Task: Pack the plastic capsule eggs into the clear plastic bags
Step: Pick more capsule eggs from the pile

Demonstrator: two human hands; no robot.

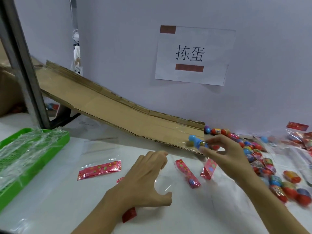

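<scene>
The cardboard ramp (pixel 118 108) slopes down from rear left to centre right along the wall (pixel 135 39). The tray (pixel 25 157) sits at far left on the table (pixel 59 208). Loose capsule eggs (pixel 263 162) lie right of the ramp's lower end. Flat bags (pixel 101 168) lie in front of the ramp. The paper sign (pixel 194 54) hangs on the wall above the ramp.

Motion smears the blue capsule egg (pixel 196 141) in the right hand (pixel 224 154), so its printed band can't be read. The left hand (pixel 145 179) covers part of a clear plastic bag (pixel 162 184), and the wrist hides most of a red header card (pixel 129 214). The green tray (pixel 33 149) runs off the left edge. Bagged eggs (pixel 298 135) at far right are cut off and blurry. Both forearms leave the bottom edge.
</scene>
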